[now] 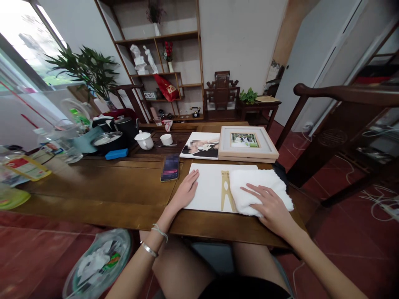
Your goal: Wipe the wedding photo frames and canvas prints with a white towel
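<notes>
A white rectangular panel [207, 187] lies flat at the table's front edge, with a tan two-legged shape [225, 187] on its face. My left hand [187, 190] rests on the panel's left edge, fingers stretched out and holding nothing. Over the panel's right part spreads a fluffy white towel [249, 182]. Lying on that towel is my right hand [266, 203], its fingers spread and not closed round the cloth. The towel hides the panel's right side.
Behind the panel are a photo print [202, 146] and a light wooden picture frame [271, 145]. A phone [170, 167] lies to the left. Farther left are a white lidded cup [144, 140], a blue block [116, 154] and a black kettle [124, 128]. A bin [124, 245] stands below, a chair [330, 124] right.
</notes>
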Tool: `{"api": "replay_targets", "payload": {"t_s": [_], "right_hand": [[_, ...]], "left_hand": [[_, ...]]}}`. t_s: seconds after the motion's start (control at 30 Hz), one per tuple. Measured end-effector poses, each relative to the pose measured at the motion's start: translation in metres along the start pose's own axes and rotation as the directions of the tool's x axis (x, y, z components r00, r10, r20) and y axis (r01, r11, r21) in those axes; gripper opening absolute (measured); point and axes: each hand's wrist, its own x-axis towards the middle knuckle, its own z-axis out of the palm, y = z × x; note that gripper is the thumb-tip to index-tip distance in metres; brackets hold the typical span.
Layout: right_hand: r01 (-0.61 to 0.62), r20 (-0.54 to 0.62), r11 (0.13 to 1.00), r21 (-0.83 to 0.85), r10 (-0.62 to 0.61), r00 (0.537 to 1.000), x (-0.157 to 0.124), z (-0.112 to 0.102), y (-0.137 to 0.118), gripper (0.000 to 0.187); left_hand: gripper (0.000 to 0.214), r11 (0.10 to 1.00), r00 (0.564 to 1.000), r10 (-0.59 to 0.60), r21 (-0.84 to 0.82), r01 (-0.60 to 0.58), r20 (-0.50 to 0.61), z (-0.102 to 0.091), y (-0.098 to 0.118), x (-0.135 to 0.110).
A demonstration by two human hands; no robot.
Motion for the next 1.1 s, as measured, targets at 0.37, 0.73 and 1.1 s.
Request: {"api": "replay_targets", "payload": {"t_s": [0.37, 0.73, 1.1], "right_hand": [[-0.04, 0.186, 0.997, -0.061, 0.051, 0.981, 0.038, 0.012, 0.044, 0.043], [-0.05, 0.336, 0.989, 0.14, 0.0, 0.942, -0.006, -0.032, -0.015, 0.051], [-0.188, 0.335, 0.979, 0.08, 0.151, 0.93, 0.053, 0.006, 0.05, 0.032]], "left_hand": [[0.047, 0.999, 0.999, 0.025, 0.04, -0.025, 0.022, 0.0, -0.005, 0.001], [0.047, 0.998, 0.999, 0.047, 0.051, -0.048, 0.02, 0.002, -0.004, 0.001], [0.047, 0.99, 0.997, 0.064, 0.126, -0.069, 0.045, 0.001, -0.008, 0.002]]}}
